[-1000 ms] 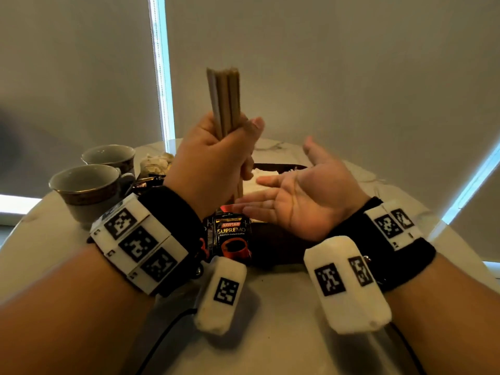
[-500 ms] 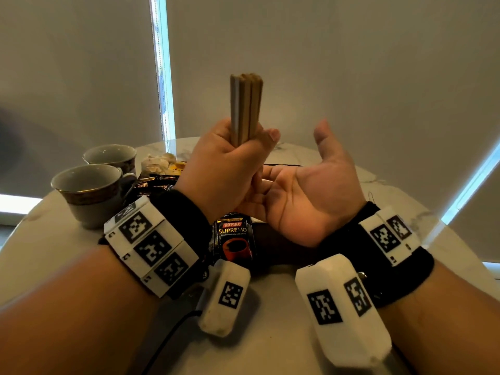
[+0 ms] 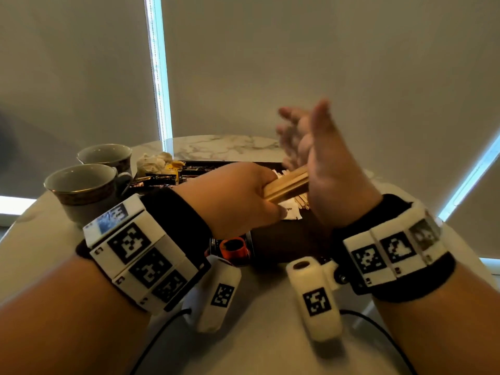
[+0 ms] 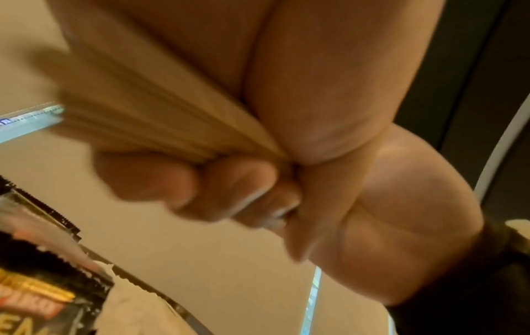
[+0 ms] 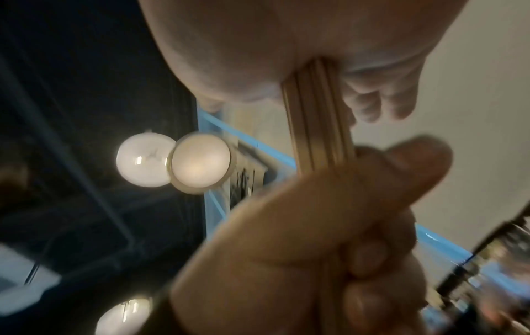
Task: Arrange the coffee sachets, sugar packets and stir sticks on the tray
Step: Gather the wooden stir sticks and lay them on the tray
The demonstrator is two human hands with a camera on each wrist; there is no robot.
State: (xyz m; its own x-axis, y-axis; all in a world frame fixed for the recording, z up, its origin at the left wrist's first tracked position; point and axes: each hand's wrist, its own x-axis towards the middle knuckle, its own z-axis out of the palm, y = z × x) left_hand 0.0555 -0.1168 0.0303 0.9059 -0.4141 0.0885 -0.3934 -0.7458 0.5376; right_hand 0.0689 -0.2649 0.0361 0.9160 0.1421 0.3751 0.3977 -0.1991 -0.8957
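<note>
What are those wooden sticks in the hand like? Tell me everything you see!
The stir sticks are thin, flat, pale wooden strips, pressed together in a neat bundle. The left hand grips one end in its curled fingers, so the bundle lies nearly level, pointing to the right. The other ends butt against the palm of the open right hand, held upright. The bundle is in the air above the dark tray.

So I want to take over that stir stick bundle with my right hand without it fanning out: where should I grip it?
Probably the free stretch of the stir stick bundle just beyond the left hand, coming from the right. It lies nearly level, tips butted against the open right hand. Wrap across the flat stack, since it already looks splayed in the left wrist view.
</note>
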